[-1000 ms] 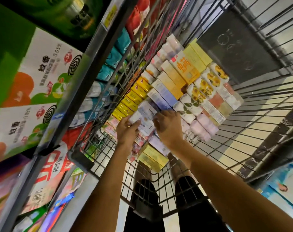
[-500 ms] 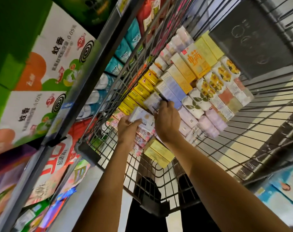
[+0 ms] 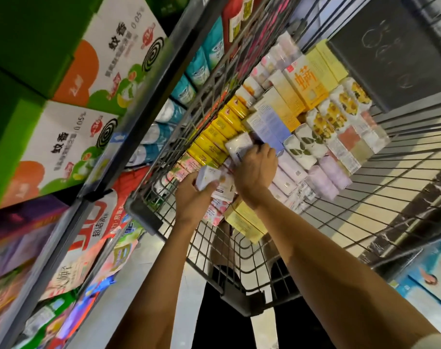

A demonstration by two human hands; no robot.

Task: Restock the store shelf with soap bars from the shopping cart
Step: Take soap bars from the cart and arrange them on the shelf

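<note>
Both hands reach into the wire shopping cart (image 3: 272, 270), which stands just beside the store shelf (image 3: 139, 96) on the left. The left hand (image 3: 193, 197) is curled round a small white soap box (image 3: 208, 178), thumb over its near face, holding it just above the packed bars by the cart's left wall. The right hand (image 3: 257, 172) is close beside it, its fingers bent over a second white soap box (image 3: 238, 148) that sits tilted against the row of yellow soap boxes (image 3: 220, 132) along that wall; the fingertips are hidden behind the box, so how firm this grasp is cannot be told, though the fingers do wrap it. Soap bars fill the cart's far end: blue and orange cartons in the middle, flower-printed wrapped bars (image 3: 335, 117) and pale lilac ones (image 3: 327, 177) toward the right wall. A yellow carton (image 3: 242, 220) lies near the wrists. Green mosquito-coil boxes (image 3: 71, 137) sit on the shelf
</note>
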